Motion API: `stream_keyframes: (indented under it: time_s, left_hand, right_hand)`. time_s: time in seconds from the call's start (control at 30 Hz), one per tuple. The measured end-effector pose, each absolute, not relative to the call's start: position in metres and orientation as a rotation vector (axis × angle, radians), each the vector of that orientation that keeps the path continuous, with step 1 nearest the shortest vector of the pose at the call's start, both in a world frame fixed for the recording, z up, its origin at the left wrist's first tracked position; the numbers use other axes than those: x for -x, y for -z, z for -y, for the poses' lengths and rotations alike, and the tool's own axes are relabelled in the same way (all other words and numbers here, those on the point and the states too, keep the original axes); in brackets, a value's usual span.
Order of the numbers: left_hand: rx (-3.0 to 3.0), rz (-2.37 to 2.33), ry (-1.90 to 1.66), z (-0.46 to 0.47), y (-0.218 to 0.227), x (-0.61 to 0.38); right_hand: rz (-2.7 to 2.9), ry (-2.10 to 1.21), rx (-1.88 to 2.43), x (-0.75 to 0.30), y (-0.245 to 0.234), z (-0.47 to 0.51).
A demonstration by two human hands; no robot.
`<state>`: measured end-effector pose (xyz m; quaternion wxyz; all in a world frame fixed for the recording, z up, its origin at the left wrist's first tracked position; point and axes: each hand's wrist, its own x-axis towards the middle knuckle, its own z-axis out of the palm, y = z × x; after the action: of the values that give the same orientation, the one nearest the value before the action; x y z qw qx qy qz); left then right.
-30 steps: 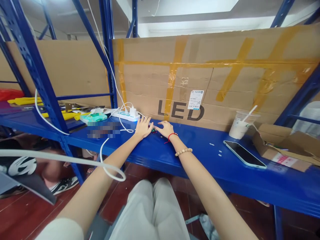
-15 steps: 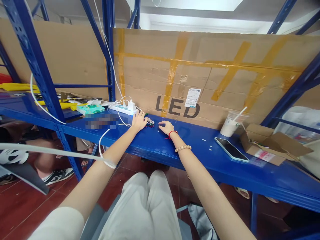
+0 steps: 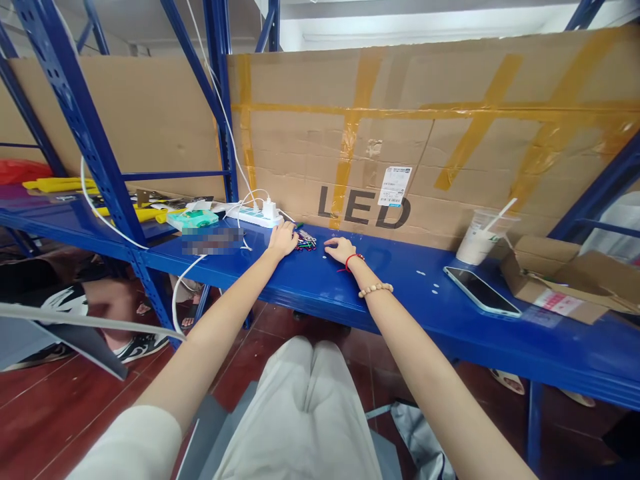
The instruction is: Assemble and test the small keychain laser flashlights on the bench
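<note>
The small multicoloured pile (image 3: 306, 241) was flanked by the left hand (image 3: 283, 239) — placed perhaps to keep it gathered, any grip hidden — while the right hand (image 3: 341, 249) was held apart, loosely uncurled.

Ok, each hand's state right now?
Left hand: beside the small, shiny multicoloured pile; grip can't be told.
Right hand: partly open, holding nothing visible.

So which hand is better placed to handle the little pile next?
The left hand, probably: it's close beside the pile; tabletop shows between the pile and the right hand.
</note>
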<state>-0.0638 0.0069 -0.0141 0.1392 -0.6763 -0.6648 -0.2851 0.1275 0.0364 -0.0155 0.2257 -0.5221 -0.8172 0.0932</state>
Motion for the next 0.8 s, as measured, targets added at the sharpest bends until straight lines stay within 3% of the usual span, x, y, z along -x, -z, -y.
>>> stream_keyframes:
  time_s: [0.8]
  left_hand:
    - [2.007, 1.845, 0.975, -0.0026, 0.0106, 0.0678]
  right_hand:
    - [2.142, -0.291, 1.522, -0.1322, 0.0155, -0.0382]
